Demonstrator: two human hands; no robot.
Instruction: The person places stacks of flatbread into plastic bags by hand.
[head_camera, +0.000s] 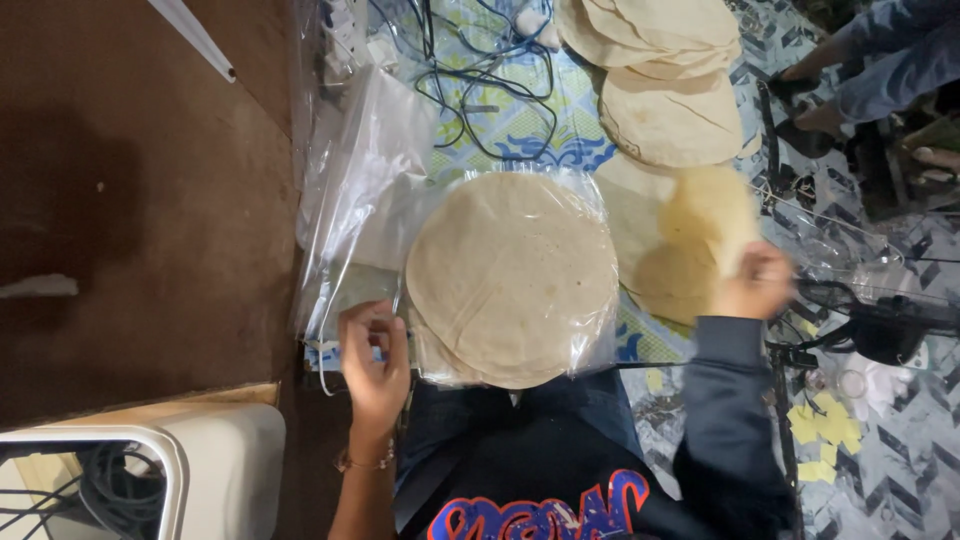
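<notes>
right hand (758, 282): pinching blurred flatbread (708, 215) | bagged flatbread stack (512, 275): left of it, round | left hand (375, 360): nearer, fingers curled at clear bag (365, 190) edge

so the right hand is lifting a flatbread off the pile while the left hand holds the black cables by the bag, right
Not quite. In the head view the left hand holds the edge of the clear plastic bag, not the black cables, which lie farther up the mat. The right hand is indeed lifting a flatbread.
</notes>
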